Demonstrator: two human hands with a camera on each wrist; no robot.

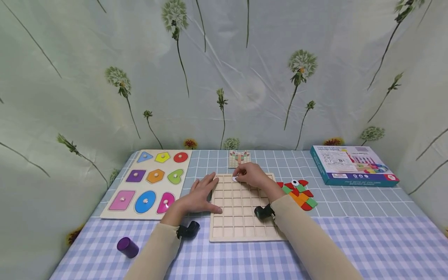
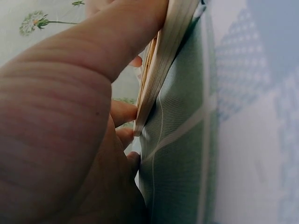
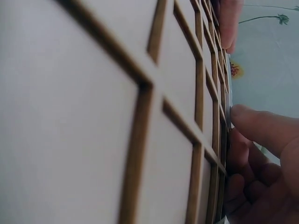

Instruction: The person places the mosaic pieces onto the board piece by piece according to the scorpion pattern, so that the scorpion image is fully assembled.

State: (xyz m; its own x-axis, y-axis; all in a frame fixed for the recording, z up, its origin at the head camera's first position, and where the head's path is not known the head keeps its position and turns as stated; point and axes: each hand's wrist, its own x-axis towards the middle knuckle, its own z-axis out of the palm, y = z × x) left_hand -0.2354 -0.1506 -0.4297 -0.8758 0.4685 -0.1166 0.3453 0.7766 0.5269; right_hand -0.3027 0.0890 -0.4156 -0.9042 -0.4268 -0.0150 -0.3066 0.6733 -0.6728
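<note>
A wooden grid board (image 1: 238, 233) with raised lines between square cells lies flat in front of me. My right hand (image 1: 251, 175) is at its far row, thumb and curled fingers pinching a small white round eye piece (image 1: 235, 179) over a cell. The fingers hide part of that piece. My left hand (image 1: 199, 196) rests at the board's left edge, fingers spread and fairly straight. Its thumb lies over the edge onto the grid, and in the left wrist view the fingertips touch the board's side (image 2: 159, 70).
Right of the board lie several red, green and orange pieces (image 1: 301, 198) with another eye piece (image 1: 295, 182). A small pattern card (image 1: 239, 158) is behind the board. A shape puzzle (image 1: 147, 184) and purple cylinder (image 1: 127, 247) stand left; a flat box (image 1: 353, 165) is far right.
</note>
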